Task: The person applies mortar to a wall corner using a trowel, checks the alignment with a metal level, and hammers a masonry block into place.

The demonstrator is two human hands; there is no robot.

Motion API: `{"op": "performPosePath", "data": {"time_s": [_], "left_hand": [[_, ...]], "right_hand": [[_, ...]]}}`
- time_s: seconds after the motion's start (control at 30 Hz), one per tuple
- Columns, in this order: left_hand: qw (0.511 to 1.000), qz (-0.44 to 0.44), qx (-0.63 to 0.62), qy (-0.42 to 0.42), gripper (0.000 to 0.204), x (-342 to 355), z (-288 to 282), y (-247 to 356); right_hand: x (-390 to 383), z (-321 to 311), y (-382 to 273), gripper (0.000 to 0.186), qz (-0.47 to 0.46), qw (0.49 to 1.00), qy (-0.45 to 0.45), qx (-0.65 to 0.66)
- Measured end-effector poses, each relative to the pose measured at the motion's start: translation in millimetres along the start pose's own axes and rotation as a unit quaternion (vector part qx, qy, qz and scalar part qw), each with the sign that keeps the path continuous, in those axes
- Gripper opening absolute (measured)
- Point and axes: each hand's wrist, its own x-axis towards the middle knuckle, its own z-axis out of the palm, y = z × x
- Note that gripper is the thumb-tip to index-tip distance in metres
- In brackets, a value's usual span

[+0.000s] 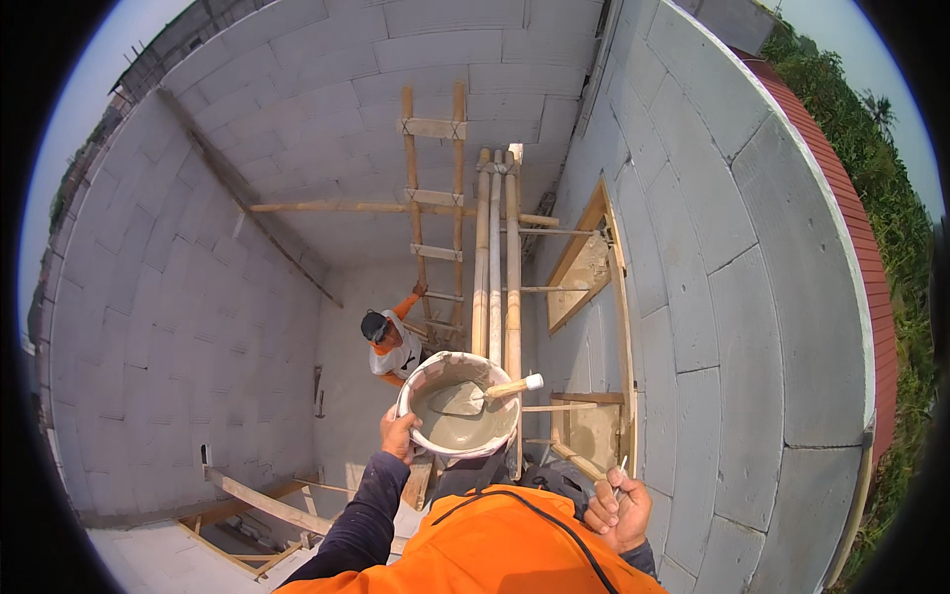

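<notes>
My left hand (399, 436) is closed on the left rim of a round, mortar-stained bucket (414, 394). Grey wet mortar (465, 428) covers its bottom. A trowel (500, 390) lies across the bucket, its blade in the mortar and its pale handle sticking out over the right rim. Away to the right, my right hand (621, 510) is raised with curled fingers. Between thumb and forefinger it pinches a thin white stick that looks like a cigarette (623, 463). The bucket's underside is hidden.
Bamboo poles (497, 267) run forward beyond the bucket. Further off stands a bamboo ladder (433, 193), with a co-worker (396, 351) below holding it. Grey block walls (712, 287) rise around, the right one with wooden window frames (584, 259). Timber beams (262, 500) lie lower left.
</notes>
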Motion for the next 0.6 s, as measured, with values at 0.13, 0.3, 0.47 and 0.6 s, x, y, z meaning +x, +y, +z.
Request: {"op": "performPosePath", "data": {"time_s": [0.13, 0.3, 0.47, 0.6], "left_hand": [[0.998, 0.033, -0.027, 0.035, 0.037, 26.1, -22.6, -3.5], [0.991, 0.059, -0.082, 0.093, 0.041, 56.9, -26.3, -3.8], [0.981, 0.094, -0.109, 0.130, 0.051, 85.4, -16.4, 10.0], [0.968, 0.100, -0.158, 0.168, 0.057, 131.5, -6.4, 9.2]], "right_hand": [[29.4, -6.0, -1.5, 0.030, 0.055, 0.997, -0.056, -0.024], [81.9, 14.6, -25.7, 0.037, 0.092, 0.988, -0.069, -0.100], [152.1, 60.4, -63.8, 0.025, 0.130, 0.975, -0.039, -0.179], [234.4, 64.1, -84.3, 0.020, 0.193, 0.976, -0.016, -0.096]]}}
